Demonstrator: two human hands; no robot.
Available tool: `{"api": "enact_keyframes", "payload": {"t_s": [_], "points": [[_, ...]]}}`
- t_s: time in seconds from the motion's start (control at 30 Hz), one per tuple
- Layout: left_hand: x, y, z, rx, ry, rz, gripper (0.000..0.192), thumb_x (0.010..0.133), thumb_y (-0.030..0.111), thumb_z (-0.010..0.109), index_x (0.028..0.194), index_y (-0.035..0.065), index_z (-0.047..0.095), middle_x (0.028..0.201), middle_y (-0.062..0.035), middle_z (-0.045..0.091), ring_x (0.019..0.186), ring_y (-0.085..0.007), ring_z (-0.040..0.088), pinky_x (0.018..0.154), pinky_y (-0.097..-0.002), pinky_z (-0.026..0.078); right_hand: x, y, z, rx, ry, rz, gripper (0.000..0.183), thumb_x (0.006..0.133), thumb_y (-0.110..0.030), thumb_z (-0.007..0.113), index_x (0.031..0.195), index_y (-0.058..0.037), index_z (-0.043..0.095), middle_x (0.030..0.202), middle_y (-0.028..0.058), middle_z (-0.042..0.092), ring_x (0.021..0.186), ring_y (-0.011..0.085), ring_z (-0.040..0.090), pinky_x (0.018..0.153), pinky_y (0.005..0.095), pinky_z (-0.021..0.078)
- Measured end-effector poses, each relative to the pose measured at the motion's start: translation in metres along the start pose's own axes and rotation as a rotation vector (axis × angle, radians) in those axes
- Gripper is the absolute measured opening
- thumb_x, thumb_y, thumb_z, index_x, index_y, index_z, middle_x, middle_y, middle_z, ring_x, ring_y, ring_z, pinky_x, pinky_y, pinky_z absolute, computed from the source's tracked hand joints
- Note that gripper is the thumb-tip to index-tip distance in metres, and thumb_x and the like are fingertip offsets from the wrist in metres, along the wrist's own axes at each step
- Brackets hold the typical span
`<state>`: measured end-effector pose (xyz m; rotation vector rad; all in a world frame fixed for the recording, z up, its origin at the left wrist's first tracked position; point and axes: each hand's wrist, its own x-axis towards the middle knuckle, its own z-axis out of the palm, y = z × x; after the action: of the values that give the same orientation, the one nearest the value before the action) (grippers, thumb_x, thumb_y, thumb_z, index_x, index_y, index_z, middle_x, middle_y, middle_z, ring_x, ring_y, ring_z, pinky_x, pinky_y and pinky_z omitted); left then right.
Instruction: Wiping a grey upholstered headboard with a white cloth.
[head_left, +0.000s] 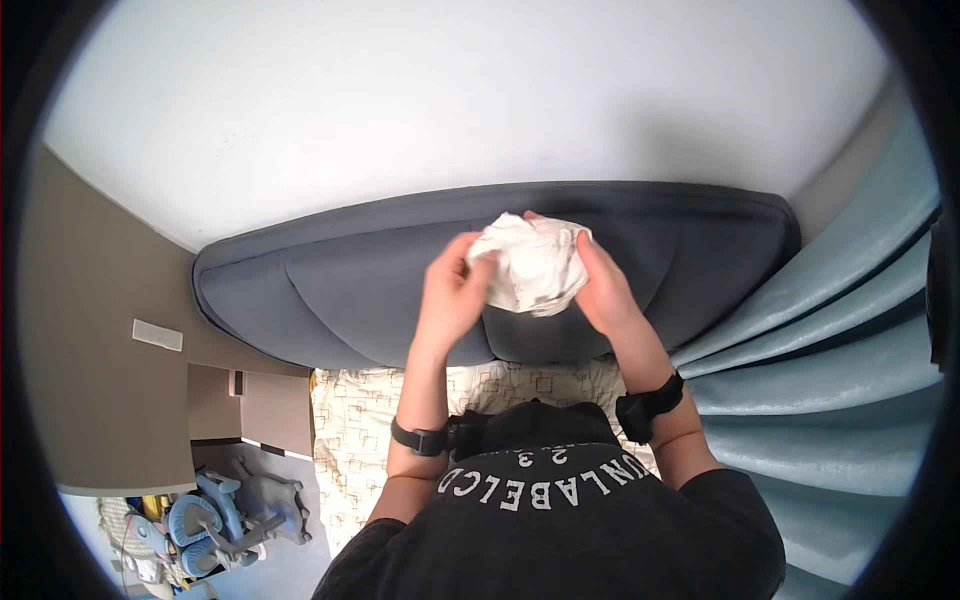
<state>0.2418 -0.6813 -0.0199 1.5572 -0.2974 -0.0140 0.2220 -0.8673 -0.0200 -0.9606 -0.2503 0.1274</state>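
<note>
A crumpled white cloth is held up between my two hands, in front of a dark grey padded headboard. My left hand grips its left edge, thumb across the front and slightly blurred. On the other side, my right hand holds the cloth's right edge, with a fingertip showing above its top. The cloth is bunched into a rough bundle, and its exact kind cannot be told. Below it lies the patterned cream bedding of a bed.
Pale blue curtains hang close on the right. A beige cabinet stands on the left, with a light blue and grey swivel chair beyond the bed. Behind the headboard rises a white wall. Both forearms wear black straps.
</note>
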Motion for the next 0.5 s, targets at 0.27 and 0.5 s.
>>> {"api": "enact_keyframes", "payload": {"t_s": [0.27,0.5], "points": [[0.013,0.013,-0.009,-0.303,0.035,-0.089,0.011,0.091,0.006,0.051,0.099,0.0001,0.057,0.088,-0.0025,0.064,0.076,-0.0064,0.057,0.070,-0.0205,0.046,-0.005,0.003,-0.039,-0.334,0.143,0.111,0.032,0.100,-0.023,0.044,0.112,0.0041,0.056,0.101,0.0012,0.062,0.089,0.0059,0.053,0.082,0.0240,0.0432],[0.015,0.012,-0.016,-0.219,-0.047,-0.140,0.007,0.090,0.010,0.056,0.088,0.0037,0.057,0.074,0.0054,0.056,0.066,-0.0011,0.046,0.060,-0.0185,0.038,-0.016,-0.004,-0.055,-0.276,0.064,0.183,0.037,0.099,-0.028,0.045,0.104,0.0048,0.061,0.090,-0.0007,0.062,0.083,0.0060,0.052,0.076,0.0234,0.0434]]}}
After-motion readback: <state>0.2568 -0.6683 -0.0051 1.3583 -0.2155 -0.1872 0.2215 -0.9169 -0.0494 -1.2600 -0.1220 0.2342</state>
